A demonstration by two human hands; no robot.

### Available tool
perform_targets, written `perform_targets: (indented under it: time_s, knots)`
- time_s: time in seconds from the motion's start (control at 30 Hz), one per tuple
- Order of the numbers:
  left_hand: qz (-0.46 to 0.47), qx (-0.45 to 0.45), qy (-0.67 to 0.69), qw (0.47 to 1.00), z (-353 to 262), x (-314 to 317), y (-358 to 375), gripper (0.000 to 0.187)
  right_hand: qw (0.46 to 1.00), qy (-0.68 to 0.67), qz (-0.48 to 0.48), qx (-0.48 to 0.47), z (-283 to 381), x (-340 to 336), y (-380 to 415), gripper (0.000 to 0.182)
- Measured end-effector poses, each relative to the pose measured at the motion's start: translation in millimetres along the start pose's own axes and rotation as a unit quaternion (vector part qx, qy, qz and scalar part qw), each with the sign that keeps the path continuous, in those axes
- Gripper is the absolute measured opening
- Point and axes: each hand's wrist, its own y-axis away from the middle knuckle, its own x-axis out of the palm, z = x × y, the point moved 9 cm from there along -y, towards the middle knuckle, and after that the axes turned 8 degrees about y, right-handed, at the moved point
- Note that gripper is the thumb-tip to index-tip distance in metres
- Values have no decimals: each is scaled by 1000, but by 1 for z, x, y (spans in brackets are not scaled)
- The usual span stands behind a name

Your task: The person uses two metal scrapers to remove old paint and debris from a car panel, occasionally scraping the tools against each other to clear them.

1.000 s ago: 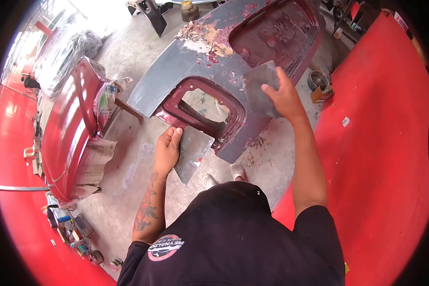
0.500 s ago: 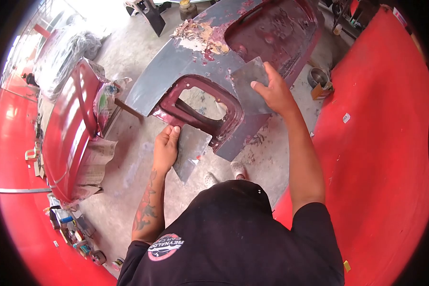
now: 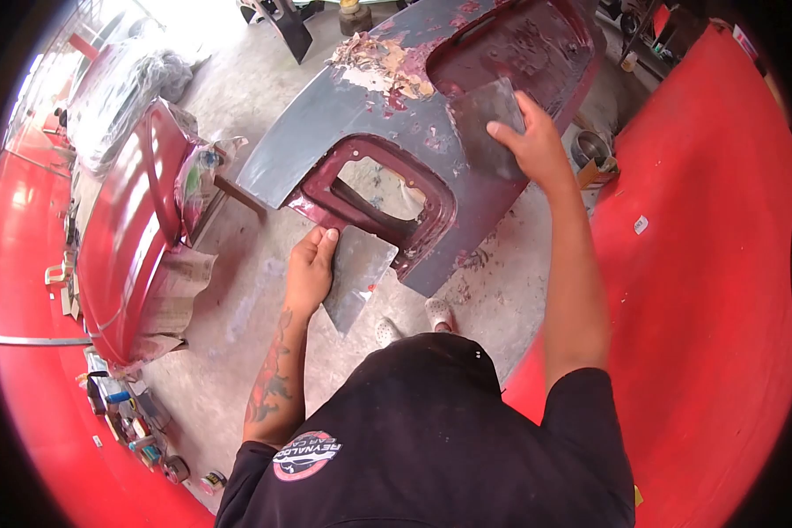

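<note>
A car body panel point(image 3: 283, 162), grey and maroon with two framed openings, stands in front of me. Near its top edge is a rough patch of peeling paint and tan filler point(image 3: 380, 67). My right hand point(image 3: 541, 151) is closed on a thin grey rectangular sheet point(image 3: 486, 132), like a putty spreader, which lies over the panel beside the larger opening. Closed with the thumb on top, my left hand point(image 3: 311, 271) grips a second grey sheet point(image 3: 357, 275) just below the smaller opening. Both sheets look smeared.
Left of the panel stands a glossy maroon car part point(image 3: 130, 255), partly masked with paper point(image 3: 183, 286). Red car surfaces curve along the right point(image 3: 695, 264) and left. Tools and tape point(image 3: 136, 422) lie at lower left; a metal bowl point(image 3: 590, 148) sits at right.
My right hand has moved up and to the right across the panel with its sheet. My left hand and its sheet have barely moved. The view has shifted slightly.
</note>
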Motion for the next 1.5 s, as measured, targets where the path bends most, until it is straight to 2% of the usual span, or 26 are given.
perform_targets:
  time_s: [0.03,0.1,0.33,0.4,0.43,0.5,0.57,0.63,0.67,0.73,0.77,0.83,0.9,0.97,1.03,1.07,1.1,1.13,1.17,1.23,1.27,1.33,1.37,1.43,1.47,1.5]
  knots:
    - [1,0,14,1000,0,1,0,31,1000,-1,1,0,1,-2,-12,42]
    - [2,1,27,1000,1,1,-1,31,995,39,88,-34,7,11,-38,41]
    - [6,-3,43,999,3,3,-1,30,964,142,173,-144,84,57,-88,42]
    - [3,-2,44,999,3,2,-1,31,941,159,202,-222,98,77,-81,39]
    - [3,-2,33,999,5,0,-2,31,941,159,203,-221,97,76,-76,39]
    - [5,-5,25,1000,7,1,0,31,878,284,305,-235,86,88,-40,38]
    - [6,-9,49,999,3,2,0,31,858,277,300,-313,62,75,-1,33]
    - [2,0,35,999,6,0,-3,31,891,250,352,-141,45,53,-5,31]
    - [0,7,12,1000,7,-1,-2,31,889,250,357,-143,42,47,-4,31]
    - [1,3,19,1000,5,-1,-1,31,972,133,191,-43,32,9,-23,33]
    - [6,0,24,1000,4,0,-1,31,972,131,189,-42,28,11,-20,33]
    - [13,-15,14,1000,9,0,-2,32,916,245,304,-88,13,45,2,29]
    - [4,-24,7,1000,10,-6,-1,32,870,270,379,-161,-1,62,44,28]
    - [-4,-19,51,999,10,-5,7,35,888,317,292,-159,-7,39,71,31]
    - [-27,-16,65,997,18,-14,12,38,943,192,256,88,-13,9,84,34]
    - [-24,-43,58,997,28,-17,15,39,941,192,265,85,-14,12,100,34]
    - [-18,-72,50,996,37,-21,20,40,979,48,140,139,-22,-1,111,33]
    - [-21,-79,52,995,41,-24,23,40,977,-96,7,192,-35,-14,129,33]
    - [-4,-83,62,995,43,-23,23,38,976,-95,9,195,-38,-3,146,33]
    - [25,-89,74,993,43,-16,24,36,959,-115,-97,239,-44,4,183,29]
    - [47,-80,79,993,36,-11,24,35,958,-110,-104,244,-38,15,195,29]
    - [85,-71,87,990,24,-1,27,34,940,-182,-157,243,-22,35,216,25]
    - [107,-75,90,987,19,5,29,32,938,-174,-167,248,-10,42,222,25]
    - [140,-80,95,982,4,12,35,30,914,-243,-206,252,7,51,234,24]
    - [162,-66,49,983,-7,18,39,29,902,-299,-165,264,7,61,243,35]
    - [183,-51,3,982,-13,24,42,28,901,-294,-174,268,12,60,253,35]
